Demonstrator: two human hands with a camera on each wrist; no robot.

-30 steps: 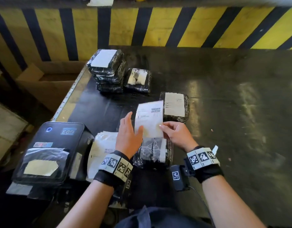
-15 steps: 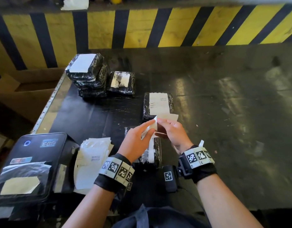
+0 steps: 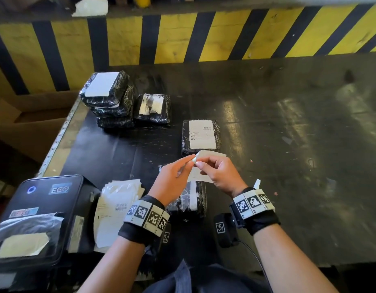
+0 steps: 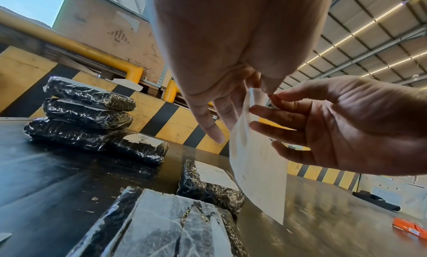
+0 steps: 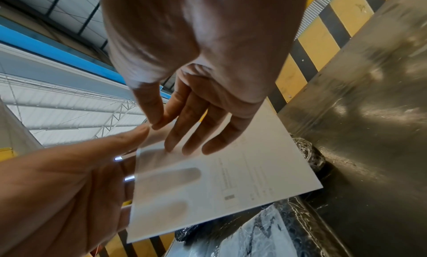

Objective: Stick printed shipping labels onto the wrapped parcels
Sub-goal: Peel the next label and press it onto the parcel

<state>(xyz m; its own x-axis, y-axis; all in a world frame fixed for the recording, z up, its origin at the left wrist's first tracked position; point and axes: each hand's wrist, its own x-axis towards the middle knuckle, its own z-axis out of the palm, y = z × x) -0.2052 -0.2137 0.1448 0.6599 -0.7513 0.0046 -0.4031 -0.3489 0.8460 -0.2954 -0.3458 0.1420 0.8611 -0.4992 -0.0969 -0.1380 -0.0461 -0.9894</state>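
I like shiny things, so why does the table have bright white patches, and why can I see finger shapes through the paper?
Head view: the dark table reflects overhead light in streaky patches. Right wrist view: bright roof light shines through the thin label, so the left hand fingers behind it show as grey shadows.

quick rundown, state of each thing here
label: off the table, pinched at a corner by both hands
left hand: pinching label
right hand: pinching label
near parcel: no shipping label yet
middle parcel: labelled
stack of parcels: top one labelled
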